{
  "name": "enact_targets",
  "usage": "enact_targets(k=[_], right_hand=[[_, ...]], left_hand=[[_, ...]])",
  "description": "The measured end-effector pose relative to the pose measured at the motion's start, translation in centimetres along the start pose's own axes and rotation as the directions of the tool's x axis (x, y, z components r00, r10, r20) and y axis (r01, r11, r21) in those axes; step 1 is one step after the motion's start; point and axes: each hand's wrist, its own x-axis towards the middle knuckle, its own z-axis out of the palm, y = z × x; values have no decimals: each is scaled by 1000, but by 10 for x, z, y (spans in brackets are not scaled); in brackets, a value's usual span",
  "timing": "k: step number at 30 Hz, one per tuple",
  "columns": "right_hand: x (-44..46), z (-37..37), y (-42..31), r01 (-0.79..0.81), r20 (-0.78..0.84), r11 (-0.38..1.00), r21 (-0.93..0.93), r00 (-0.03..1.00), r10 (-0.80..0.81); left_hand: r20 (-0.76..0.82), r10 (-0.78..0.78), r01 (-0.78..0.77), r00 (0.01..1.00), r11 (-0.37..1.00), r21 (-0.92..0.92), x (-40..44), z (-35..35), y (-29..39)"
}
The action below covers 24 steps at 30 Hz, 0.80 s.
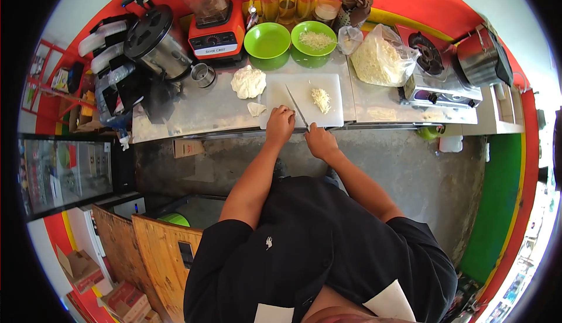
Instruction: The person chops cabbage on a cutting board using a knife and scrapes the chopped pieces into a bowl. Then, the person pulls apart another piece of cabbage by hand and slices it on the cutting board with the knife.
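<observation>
1. Cabbage (248,82), as I judge the pale lump to be, sits on the table (205,106) just left of the cutting board (334,84); I cannot tell whether they touch. A smaller pale piece (256,109) lies nearer the person, by the board's left edge.
2. From my remote view, the right hand (321,142) is wrapped round the handle of the knife (297,107), whose blade slants up and leftward across the board.
3. The left hand (281,123) has its fingers curled in close at the board's front, left of the blade. Whether they pinch a piece, I cannot tell.
4. Done, as I read it: a loose heap of shreds (321,100) lies on the board's right half. More pale shreds are in the right green bowl (296,47), and the clear plastic bag (383,59) is full of similar-looking bits.
5. Left, in my judgement: the large lump and the smaller piece both look unshredded, so I would call the slicing partway along.
</observation>
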Motion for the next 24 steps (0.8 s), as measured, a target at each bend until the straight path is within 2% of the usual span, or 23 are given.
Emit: enact_targets(k=[5, 7, 13, 15, 20, 22, 24], right_hand=[[-2, 10, -19, -80, -2, 997, -14, 997, 80], [-4, 12, -23, -78, -21, 992, -97, 997, 76], [-5, 18, -31, -128, -18, 991, -30, 992, 128], [-2, 25, -33, -149, -43, 989, -21, 988, 148], [11, 33, -30, -202, -43, 979, 16, 978, 202], [9, 20, -36, -144, -69, 989, -44, 988, 141], [5, 13, -41, -155, -56, 987, -33, 987, 153]], left_hand=[[31, 50, -49, 998, 999, -7, 1, -3, -5], [37, 87, -87, 996, 996, -5, 3, -4, -7], [73, 191, -188, 979, 981, -40, 10, -10, -18], [40, 226, -222, 973, 971, -93, 11, -10, -22], [26, 154, -151, 988, 984, -95, 12, -6, -22], [36, 145, -141, 989, 985, -102, 12, -7, -22], [35, 147, -143, 989, 985, -102, 13, -7, -21]])
